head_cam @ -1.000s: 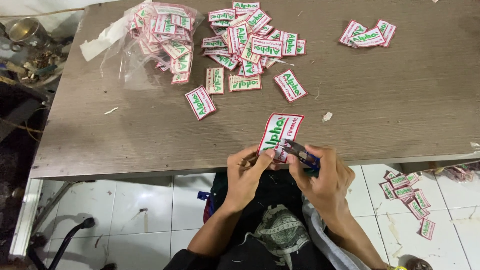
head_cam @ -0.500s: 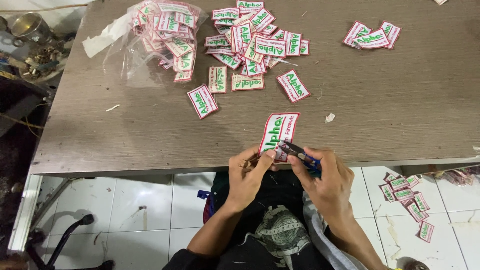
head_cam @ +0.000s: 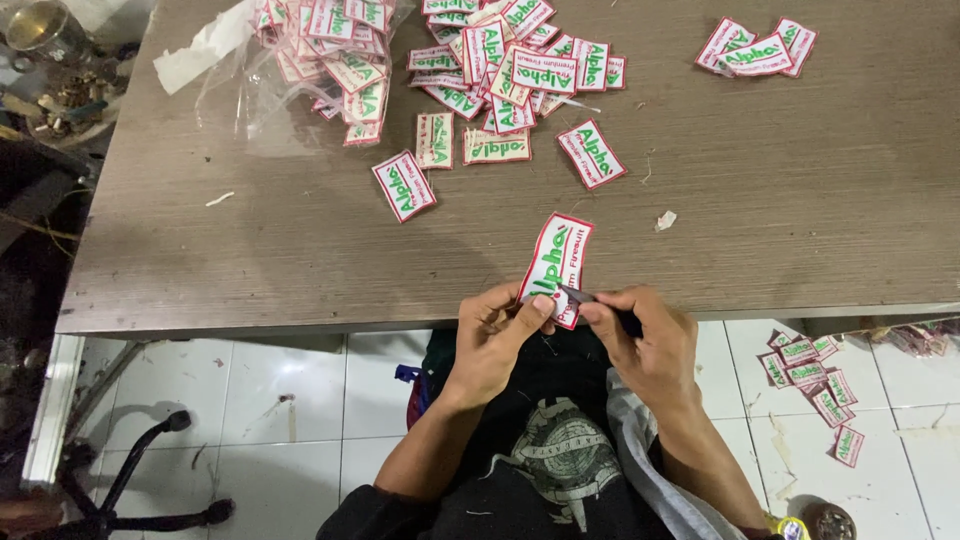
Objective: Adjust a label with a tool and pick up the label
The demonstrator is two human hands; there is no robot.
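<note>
Two hands meet just past the near edge of the bench [head_cam: 820, 200], and we see both forearms rising from below, bent inward toward each other over the dark shirt. Our left hand [head_cam: 495, 340] comes up from the lower left, wrist straight, its fingers curled narrow, with the thumb and forefinger pinching the lower end of a white patch with a red border and green lettering [head_cam: 557, 262]. That patch stands nearly upright, tilted slightly, its upper part lying over the near edge of the bench. Our right hand [head_cam: 645, 340] comes in from the lower right, fingers closed around a small dark tool [head_cam: 585, 297] whose tip touches the bottom right side of the patch; we cannot tell what kind of tool it is. Toward the far edge of the bench lies a loose heap of like patches [head_cam: 500, 60], some spilling from a clear plastic bag [head_cam: 270, 80], and a small stack [head_cam: 758, 48] sits near the far right corner. More patches [head_cam: 815, 390] lie on the tiled floor [head_cam: 270, 400].
</note>
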